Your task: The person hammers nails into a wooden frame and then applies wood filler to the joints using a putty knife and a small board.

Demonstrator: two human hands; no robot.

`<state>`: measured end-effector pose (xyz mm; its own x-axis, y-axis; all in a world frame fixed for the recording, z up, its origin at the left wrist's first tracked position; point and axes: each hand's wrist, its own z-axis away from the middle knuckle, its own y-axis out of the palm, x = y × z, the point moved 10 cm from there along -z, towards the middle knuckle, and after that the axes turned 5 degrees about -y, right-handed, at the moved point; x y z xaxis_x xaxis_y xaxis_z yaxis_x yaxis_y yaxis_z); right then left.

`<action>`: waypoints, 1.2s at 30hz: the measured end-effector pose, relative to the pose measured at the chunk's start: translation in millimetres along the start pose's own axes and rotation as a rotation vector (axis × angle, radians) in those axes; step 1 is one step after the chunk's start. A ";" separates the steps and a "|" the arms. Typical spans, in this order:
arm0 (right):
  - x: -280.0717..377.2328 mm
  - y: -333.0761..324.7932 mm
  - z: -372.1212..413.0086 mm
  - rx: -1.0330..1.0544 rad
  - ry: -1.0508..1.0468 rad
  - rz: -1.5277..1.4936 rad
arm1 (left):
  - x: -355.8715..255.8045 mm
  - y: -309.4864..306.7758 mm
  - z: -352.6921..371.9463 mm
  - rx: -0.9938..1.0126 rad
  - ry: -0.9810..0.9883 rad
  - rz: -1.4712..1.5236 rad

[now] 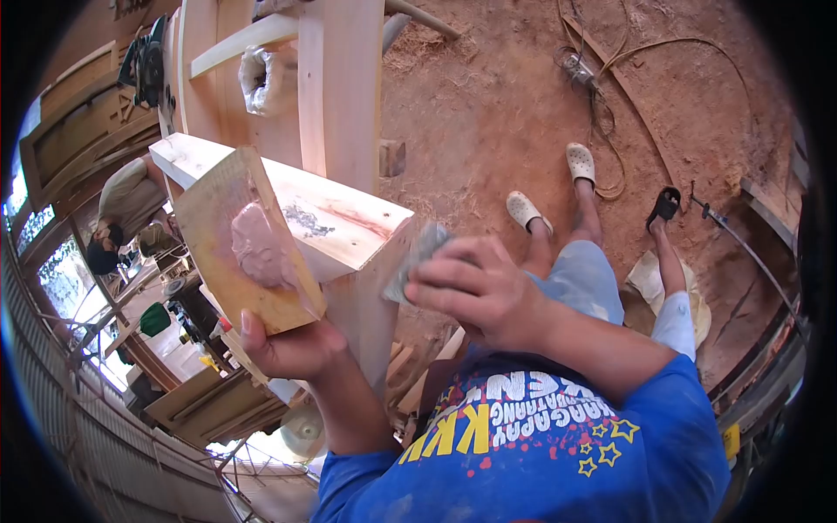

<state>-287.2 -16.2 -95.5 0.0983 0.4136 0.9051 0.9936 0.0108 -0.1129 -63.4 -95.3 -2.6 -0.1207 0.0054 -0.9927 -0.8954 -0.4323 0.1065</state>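
Observation:
My left hand (pixel 295 344) grips a small wooden board (pixel 209 231) by its lower end, thumb on the face. A smooth mound of pinkish putty (pixel 259 248) sits on that board. My right hand (pixel 484 288) pinches a flat grey-green piece (pixel 418 261), blurred at its edge; I cannot tell whether it is a scraper or folded sandpaper. It is close to the end of a pale timber piece (pixel 370 216). Dark grey smudges and a reddish streak mark this timber, and the putty board hides part of it.
More pale timber framing (pixel 340 96) stands behind, with a whitish plastic-wrapped roll (pixel 261 80) beside it. Cords and a small metal tool (pixel 577 68) lie on the reddish dirt floor (pixel 488 113). Feet in white clogs (pixel 525 209) are on the right. Another person (pixel 131 205) bends over at far left.

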 end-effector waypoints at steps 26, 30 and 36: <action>-32.5 -43.9 -90.9 0.559 0.241 -0.667 | 0.7 -24.3 5.1 -0.231 0.027 0.004; -17.9 -33.1 -67.7 0.260 0.114 -0.264 | -1.8 -16.0 3.6 -0.198 0.052 -0.014; 12.7 -18.7 -46.5 0.140 0.001 -0.109 | 2.3 -26.3 1.7 -0.194 0.037 0.040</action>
<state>-301.9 -53.4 -62.8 -0.0097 0.4018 0.9157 0.9808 0.1820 -0.0695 -40.8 -82.4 -7.6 -0.1355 -0.0470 -0.9897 -0.7906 -0.5969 0.1366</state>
